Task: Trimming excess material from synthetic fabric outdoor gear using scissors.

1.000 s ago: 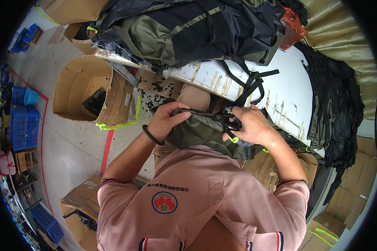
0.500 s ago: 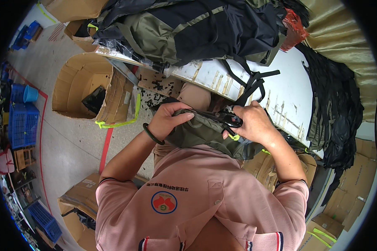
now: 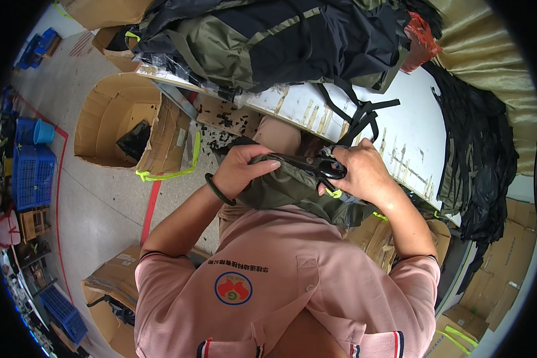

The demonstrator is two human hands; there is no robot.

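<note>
My left hand's [image 3: 238, 171] grip clamped olive fabric [image 3: 280, 194] on the near side of the white surface [image 3: 414, 119]; my right hand's [image 3: 365, 173] closed round black scissors [image 3: 333, 170]. I judged taut fabric and fingers clear of the blades safest.

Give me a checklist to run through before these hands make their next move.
1. Scissors gripped in the right hand: ok.
2. Olive fabric pinched by the left hand: ok.
3. Left fingers well clear of the blades: not ok; the blades point toward them, close by.
4. Blades fully closed: cannot tell; too dark and small.
5. Black straps on the white table apart from the blades: ok.
</note>
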